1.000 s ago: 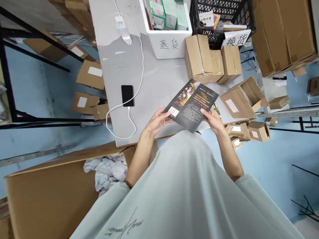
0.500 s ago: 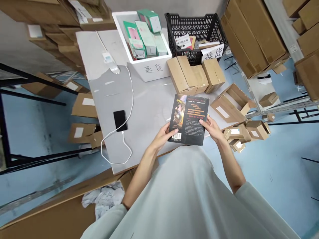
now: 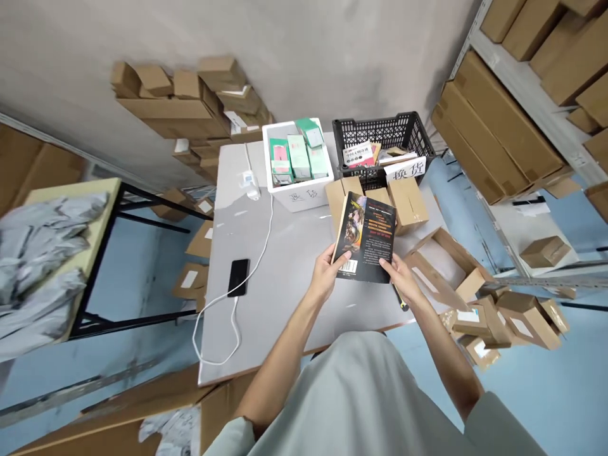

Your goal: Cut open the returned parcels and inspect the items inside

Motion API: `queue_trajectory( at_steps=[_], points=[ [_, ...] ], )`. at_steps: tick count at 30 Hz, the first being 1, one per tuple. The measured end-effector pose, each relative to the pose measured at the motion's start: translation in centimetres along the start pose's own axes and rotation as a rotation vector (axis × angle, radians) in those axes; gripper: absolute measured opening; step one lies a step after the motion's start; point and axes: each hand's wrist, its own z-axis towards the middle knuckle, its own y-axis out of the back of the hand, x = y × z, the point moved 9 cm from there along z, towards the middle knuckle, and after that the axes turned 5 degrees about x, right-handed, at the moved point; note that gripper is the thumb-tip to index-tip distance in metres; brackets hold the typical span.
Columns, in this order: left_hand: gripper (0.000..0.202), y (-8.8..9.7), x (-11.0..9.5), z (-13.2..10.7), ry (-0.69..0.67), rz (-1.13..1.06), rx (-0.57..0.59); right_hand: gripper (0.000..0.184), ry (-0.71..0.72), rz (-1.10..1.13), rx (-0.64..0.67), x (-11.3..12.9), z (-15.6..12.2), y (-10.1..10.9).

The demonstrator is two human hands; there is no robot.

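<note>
A dark book (image 3: 368, 237) with a colourful picture strip, lines of print and a barcode is held up above the grey table (image 3: 285, 285). My left hand (image 3: 327, 272) grips its lower left corner, thumb on the cover beside the barcode. My right hand (image 3: 399, 275) holds the lower right edge, thumb likewise on top. The fingers beneath the book are hidden. Just below my right hand a yellow and black tool (image 3: 401, 300) lies at the table's edge, mostly covered. Behind the book stand small cardboard boxes (image 3: 407, 206).
A white bin (image 3: 301, 196) of green-and-white packs and a black crate (image 3: 384, 130) with books stand at the back. A phone (image 3: 238, 277) lies on the left with a white cable (image 3: 266, 247). Open cartons (image 3: 441, 269) crowd the right. Grey parcels (image 3: 42, 253) sit far left.
The camera view has tilted up, showing more wall and shelving. The book, still in both hands, is now slightly tilted and overlaps the small boxes. The yellow and black tool has come into view.
</note>
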Motion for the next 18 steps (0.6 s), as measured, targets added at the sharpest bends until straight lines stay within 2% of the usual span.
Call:
queue_trajectory(
  at_steps=[4, 8, 11, 14, 18],
  points=[
    [0.066, -2.0, -1.2, 5.2, -0.036, 0.016, -0.001, 0.067, -0.091, -0.052, 0.016, 1.4, 3.6, 2.8],
    [0.068, -3.1, -2.0, 10.7, -0.055, 0.070, 0.065, 0.069, 0.007, -0.100, 0.028, 5.3, 9.0, 5.6],
    [0.070, -3.4, -2.6, 15.7, 0.006, 0.098, 0.100, 0.072, 0.114, -0.144, 0.044, 9.3, 14.5, 7.1],
    [0.064, -3.1, -4.7, 21.6, 0.028, 0.122, 0.060, 0.076, 0.209, -0.182, 0.049, 13.4, 21.1, 7.6],
    [0.044, -2.3, -8.1, 29.5, 0.035, 0.135, -0.026, 0.056, 0.216, -0.130, 0.051, 17.2, 29.7, 7.2]
  ],
)
